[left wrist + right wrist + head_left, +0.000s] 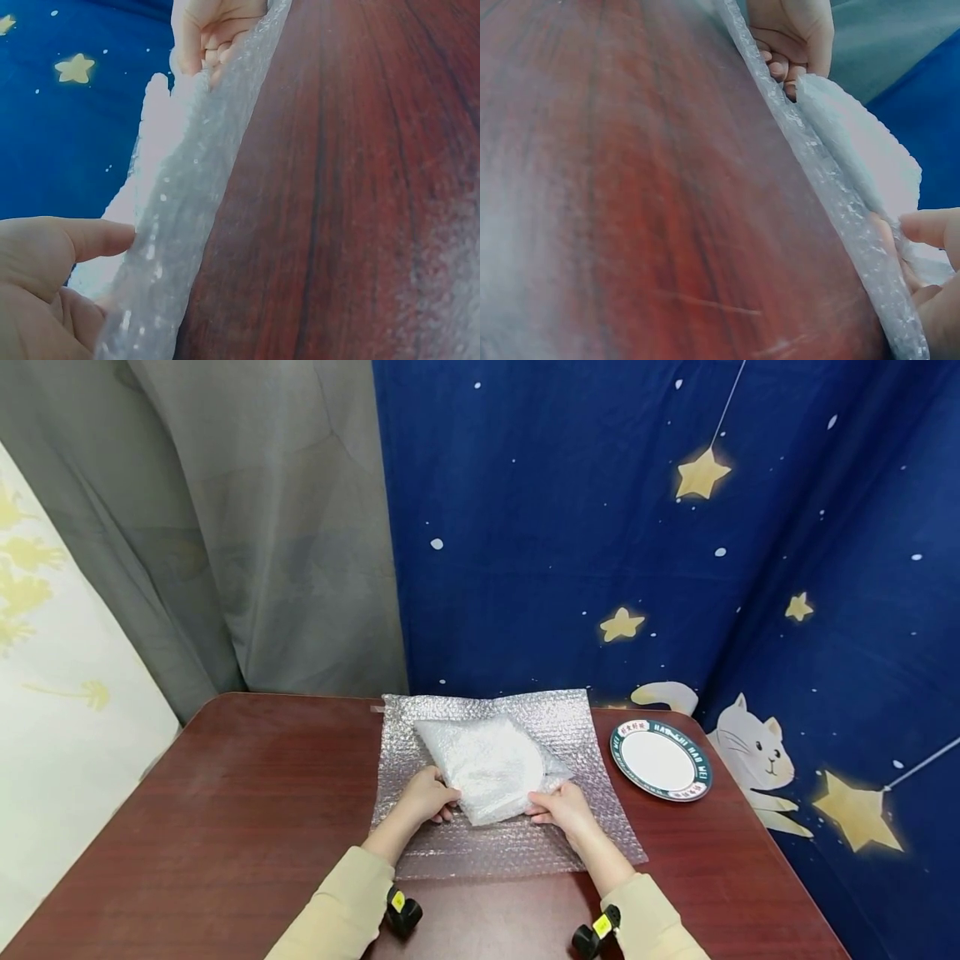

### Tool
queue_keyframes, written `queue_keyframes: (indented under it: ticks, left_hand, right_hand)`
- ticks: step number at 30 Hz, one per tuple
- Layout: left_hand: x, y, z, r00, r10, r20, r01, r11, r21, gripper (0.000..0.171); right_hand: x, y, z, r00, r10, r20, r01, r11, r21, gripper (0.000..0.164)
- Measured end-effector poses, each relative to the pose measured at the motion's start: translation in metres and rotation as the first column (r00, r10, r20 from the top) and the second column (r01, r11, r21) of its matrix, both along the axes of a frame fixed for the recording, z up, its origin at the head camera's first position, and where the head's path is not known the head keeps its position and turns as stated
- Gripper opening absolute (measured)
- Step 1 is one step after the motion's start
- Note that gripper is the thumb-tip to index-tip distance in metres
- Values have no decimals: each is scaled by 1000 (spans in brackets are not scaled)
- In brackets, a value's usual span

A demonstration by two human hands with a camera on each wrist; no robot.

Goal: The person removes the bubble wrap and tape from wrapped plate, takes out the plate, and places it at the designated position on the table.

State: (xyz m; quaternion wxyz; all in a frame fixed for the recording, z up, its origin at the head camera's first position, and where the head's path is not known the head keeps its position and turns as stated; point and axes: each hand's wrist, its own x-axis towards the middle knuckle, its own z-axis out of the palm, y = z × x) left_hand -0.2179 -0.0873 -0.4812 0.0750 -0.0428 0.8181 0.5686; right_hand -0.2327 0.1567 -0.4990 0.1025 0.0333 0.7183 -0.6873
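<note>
A bundle wrapped in bubble wrap (491, 764), with a round white shape showing through it, lies on a spread sheet of bubble wrap (517, 852). My left hand (426, 795) pinches the bundle's near left edge between thumb and fingers. On the near right edge, my right hand (562, 810) pinches it the same way. The left wrist view shows the left thumb (105, 238) pressed on the wrap's edge. In the right wrist view the right thumb (930, 225) lies on the white bundle (866, 154), with fingertips partly hidden behind the wrap.
To the right of the sheet lies a plate (660, 760) with a white centre and a dark green lettered rim. Everything stands on a reddish-brown wooden table (247, 810). Grey and blue curtains (540, 527) hang behind its far edge.
</note>
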Motion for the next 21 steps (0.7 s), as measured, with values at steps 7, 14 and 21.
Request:
queue_keyframes:
  ticks: [7, 14, 21]
  left_hand:
    - [0, -2, 1, 1000, -9, 18, 8, 1000, 16, 20]
    - [-2, -2, 1, 1000, -3, 30, 2, 999, 42, 19]
    - [-4, -3, -1, 997, 9, 76, -16, 995, 99, 19]
  right_hand:
    - [0, 8, 9, 997, 58, 54, -59, 998, 11, 24]
    - [-2, 16, 17, 996, 55, 72, -59, 997, 51, 25]
    - [-8, 25, 21, 996, 32, 80, -39, 995, 87, 28]
